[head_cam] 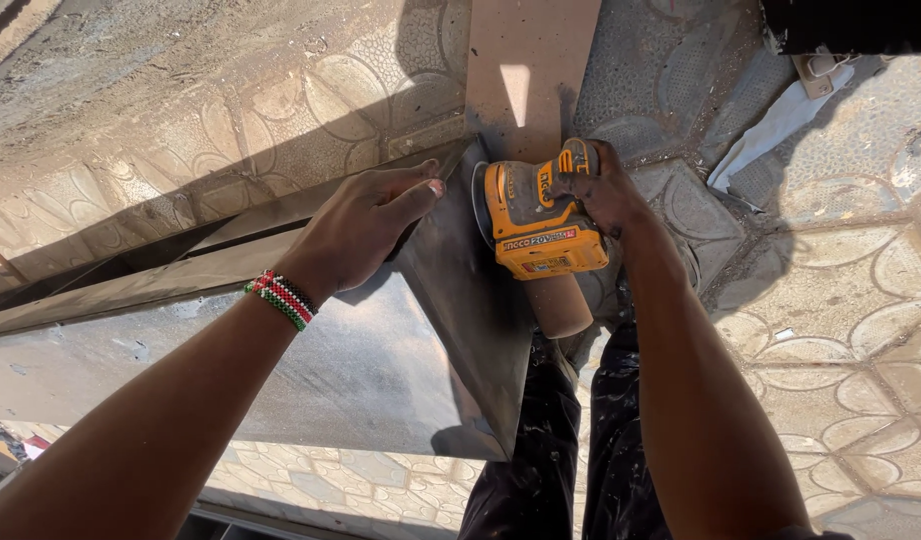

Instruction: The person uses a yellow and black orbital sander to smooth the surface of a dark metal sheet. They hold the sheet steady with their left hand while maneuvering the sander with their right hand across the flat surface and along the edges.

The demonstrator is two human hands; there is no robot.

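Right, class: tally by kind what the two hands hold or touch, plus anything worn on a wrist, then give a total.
Yellow cordless power sander, held in the right hand: 1
Dark dusty flat panel, under the left hand: 1
Striped beaded wristband on the left wrist: 1
Total: 3

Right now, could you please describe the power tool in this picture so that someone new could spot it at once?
Start from the big dark grey panel that fills the lower left of the view and follow it to its right-hand end. There the right hand grips a cordless sander pressed against that end face. Its yellow and black body is the only bright thing among the dusty patterned paving.
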